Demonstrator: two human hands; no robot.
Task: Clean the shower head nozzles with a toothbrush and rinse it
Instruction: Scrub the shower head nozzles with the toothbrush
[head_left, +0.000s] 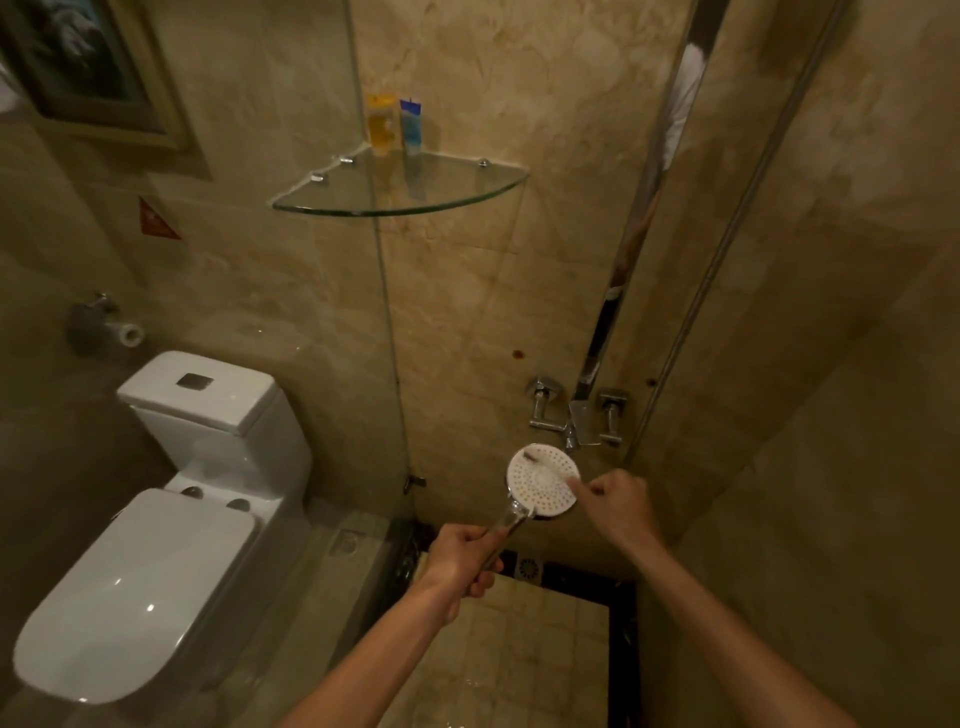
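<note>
Head view, lower centre: left hand (460, 558) wrapped round chrome handle of round white dotted shower head (543, 480); right hand (621, 501) curled, pinching pale toothbrush (545, 466) laid across nozzle face, below chrome tap (576, 415).

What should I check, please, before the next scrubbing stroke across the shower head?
1. Left hand grips the shower head handle: ok.
2. Nozzle face turned up toward the camera: ok.
3. Right hand holds the toothbrush: ok.
4. Brush lies across the nozzle face: ok.
5. Bristles pressing into nozzles: cannot tell.
6. Water off at the faucet: cannot tell.
</note>
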